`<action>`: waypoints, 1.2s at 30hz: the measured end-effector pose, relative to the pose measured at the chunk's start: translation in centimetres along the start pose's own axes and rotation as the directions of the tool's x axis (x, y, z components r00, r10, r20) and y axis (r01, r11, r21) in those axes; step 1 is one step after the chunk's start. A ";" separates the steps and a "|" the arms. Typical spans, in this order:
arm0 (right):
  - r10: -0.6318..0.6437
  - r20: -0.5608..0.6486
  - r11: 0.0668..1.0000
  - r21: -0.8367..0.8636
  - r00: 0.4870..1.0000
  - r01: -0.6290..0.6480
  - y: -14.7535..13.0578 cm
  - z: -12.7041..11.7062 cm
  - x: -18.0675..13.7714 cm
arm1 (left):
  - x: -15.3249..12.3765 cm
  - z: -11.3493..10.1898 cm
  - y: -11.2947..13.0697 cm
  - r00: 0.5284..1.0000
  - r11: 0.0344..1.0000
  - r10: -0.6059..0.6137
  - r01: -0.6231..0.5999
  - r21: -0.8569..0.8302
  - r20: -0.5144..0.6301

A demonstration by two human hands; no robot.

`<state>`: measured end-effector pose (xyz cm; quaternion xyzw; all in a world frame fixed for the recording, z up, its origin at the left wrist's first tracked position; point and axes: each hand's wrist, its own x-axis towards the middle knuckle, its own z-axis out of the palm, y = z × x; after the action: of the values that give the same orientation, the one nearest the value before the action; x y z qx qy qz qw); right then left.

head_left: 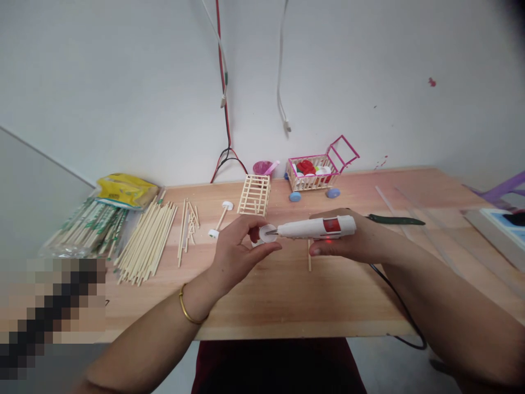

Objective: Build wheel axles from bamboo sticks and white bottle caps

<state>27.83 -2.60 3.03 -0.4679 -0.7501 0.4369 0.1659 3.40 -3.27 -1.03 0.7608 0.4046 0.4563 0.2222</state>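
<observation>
My left hand (235, 249) pinches a white bottle cap (268, 233) between thumb and fingers, its round face turned toward the glue gun. Wrapped round a white hot glue gun (307, 227) is my right hand (348, 249); a red light glows on the gun. The metal nozzle points left and reaches the cap; whether it touches is hard to tell. Beyond my left hand lies a stick axle (222, 216) with a white cap at each end. A small slatted stick basket (255, 194) stands behind. Under my right hand, a loose wooden stick (310, 261) lies on the table.
At the back stands a pink-trimmed stick cart (314, 175) with blue wheels, holding bottle caps. Beside it is a purple bowl (262, 167). Wooden sticks (147, 241), cut pieces (191, 224) and a yellow packet (127, 190) lie left. To the right are a dark green-handled tool (396, 220) and clear glue sticks (384, 198).
</observation>
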 end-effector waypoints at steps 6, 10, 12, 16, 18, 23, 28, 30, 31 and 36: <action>-0.011 -0.013 1.000 -0.020 1.000 0.011 -0.2 0.1 -0.1 | 0.0 0.0 0.0 1.000 1.000 -0.003 0.003 0.012 0.001; -0.008 -0.025 1.000 -0.022 1.000 0.007 -0.5 0.1 -0.2 | 0.0 0.0 0.0 1.000 1.000 -0.006 0.006 0.010 -0.003; -0.001 -0.029 1.000 -0.024 1.000 0.001 -0.5 0.1 -0.2 | 0.0 0.0 -0.1 1.000 1.000 -0.012 0.012 0.008 0.001; -0.026 -0.037 0.999 -0.041 0.999 0.025 -0.5 0.1 -0.1 | 0.0 0.0 -0.1 1.000 1.000 -0.023 0.023 -0.002 0.001; -0.038 -0.039 0.998 -0.047 0.998 0.037 -0.4 0.1 -0.1 | 0.0 0.0 -0.1 1.000 1.000 -0.023 0.023 -0.007 0.001; -0.030 -0.040 0.999 -0.037 0.999 0.028 -0.5 0.2 -0.1 | 0.1 -0.1 0.1 1.000 1.000 -0.021 0.021 0.013 0.010; -0.042 -0.039 0.997 -0.069 0.998 0.039 -0.3 0.2 -0.1 | 0.2 0.0 -0.1 1.000 0.999 -0.001 0.001 0.039 -0.002; -0.058 -0.045 0.994 -0.094 0.997 0.054 -0.3 0.2 -0.1 | 0.2 0.0 -0.3 1.000 0.998 0.021 -0.021 0.063 -0.007; -0.067 -0.051 0.992 -0.107 0.996 0.062 -0.3 0.3 -0.1 | 0.2 0.0 -0.3 0.999 0.996 0.038 -0.037 0.077 -0.010; -0.098 -0.095 0.986 -0.141 0.991 0.084 -0.3 0.5 -0.1 | 0.4 -0.1 -0.6 0.993 0.979 0.115 -0.109 0.173 -0.029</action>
<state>27.39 -3.00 3.07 -0.4649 -0.7895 0.3522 0.1914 3.18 -2.63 -1.22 0.7897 0.4030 0.4461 0.1220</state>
